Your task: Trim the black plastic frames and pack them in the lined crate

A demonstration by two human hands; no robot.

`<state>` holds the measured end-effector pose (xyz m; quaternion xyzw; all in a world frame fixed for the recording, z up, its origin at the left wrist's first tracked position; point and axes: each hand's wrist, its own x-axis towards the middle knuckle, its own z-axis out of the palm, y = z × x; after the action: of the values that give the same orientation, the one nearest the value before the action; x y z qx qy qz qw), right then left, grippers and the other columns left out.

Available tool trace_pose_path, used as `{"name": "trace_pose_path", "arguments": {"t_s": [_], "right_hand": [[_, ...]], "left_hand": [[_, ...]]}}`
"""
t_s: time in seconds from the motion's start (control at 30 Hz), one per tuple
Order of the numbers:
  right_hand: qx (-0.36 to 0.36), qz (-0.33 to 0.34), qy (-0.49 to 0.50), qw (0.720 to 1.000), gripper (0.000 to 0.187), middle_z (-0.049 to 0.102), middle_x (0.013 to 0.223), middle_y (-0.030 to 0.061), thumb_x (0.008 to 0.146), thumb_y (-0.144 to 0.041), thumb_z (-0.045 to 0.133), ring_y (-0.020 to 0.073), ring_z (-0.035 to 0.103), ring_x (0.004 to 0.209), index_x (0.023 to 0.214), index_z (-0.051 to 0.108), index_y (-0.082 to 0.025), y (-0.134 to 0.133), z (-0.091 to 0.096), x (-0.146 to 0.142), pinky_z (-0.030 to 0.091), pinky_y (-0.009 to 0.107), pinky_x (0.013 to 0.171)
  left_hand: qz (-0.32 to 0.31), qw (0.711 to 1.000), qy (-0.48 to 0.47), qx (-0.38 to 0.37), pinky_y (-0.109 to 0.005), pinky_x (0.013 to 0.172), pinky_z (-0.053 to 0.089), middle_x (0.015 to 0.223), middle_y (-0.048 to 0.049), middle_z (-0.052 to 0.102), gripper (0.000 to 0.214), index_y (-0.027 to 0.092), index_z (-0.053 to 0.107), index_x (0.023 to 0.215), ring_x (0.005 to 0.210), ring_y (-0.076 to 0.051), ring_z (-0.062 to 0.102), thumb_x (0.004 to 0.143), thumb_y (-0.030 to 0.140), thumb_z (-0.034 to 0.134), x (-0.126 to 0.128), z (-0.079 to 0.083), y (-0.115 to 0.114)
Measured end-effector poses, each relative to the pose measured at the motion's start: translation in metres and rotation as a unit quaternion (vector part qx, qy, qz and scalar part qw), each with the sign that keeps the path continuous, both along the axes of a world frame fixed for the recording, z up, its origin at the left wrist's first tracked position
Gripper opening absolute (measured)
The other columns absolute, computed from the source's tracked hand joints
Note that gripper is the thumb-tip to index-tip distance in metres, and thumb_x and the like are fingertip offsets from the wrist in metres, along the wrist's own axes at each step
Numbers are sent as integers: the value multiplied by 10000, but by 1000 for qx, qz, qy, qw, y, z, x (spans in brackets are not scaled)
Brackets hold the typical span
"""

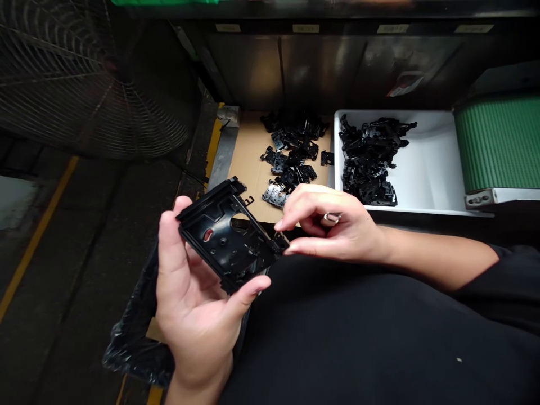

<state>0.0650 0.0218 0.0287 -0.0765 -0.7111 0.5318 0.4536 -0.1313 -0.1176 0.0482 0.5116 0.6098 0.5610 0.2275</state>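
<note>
My left hand [192,298] holds a flat black injection-moulded plastic frame [228,236] upright in its palm, with the thumb along one edge and the fingertips behind it. The frame has a round hole, a small red-marked slot and raised ribs. My right hand [333,228] reaches in from the right, its thumb and forefinger pinching the frame's right corner. A ring shows on one finger of that hand. Beyond the hands, a heap of similar black parts [291,152] lies on a cardboard sheet [248,163], and some of these parts show metal pieces.
A white bin [426,163] holding several black parts stands to the right, beside a green ribbed conveyor belt [500,140]. A wire-guarded fan [88,84] is at upper left. A black plastic bag [135,337] hangs at lower left above a floor with yellow lines. Steel panels stand behind.
</note>
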Motion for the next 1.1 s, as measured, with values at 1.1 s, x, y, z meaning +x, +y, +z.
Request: {"name": "trace_pose_path", "arguments": {"t_s": [1.1], "right_hand": [[62, 32, -47, 996, 239, 809, 993, 82, 904, -195, 870, 185, 706, 905, 1113, 768, -143, -60, 16, -100, 593, 333, 780]], "left_hand": [[30, 998, -45, 9, -564, 1320, 363, 1819, 18, 249, 1158, 471, 384, 1653, 1655, -407, 272, 698, 227, 992, -90, -3, -80]]}}
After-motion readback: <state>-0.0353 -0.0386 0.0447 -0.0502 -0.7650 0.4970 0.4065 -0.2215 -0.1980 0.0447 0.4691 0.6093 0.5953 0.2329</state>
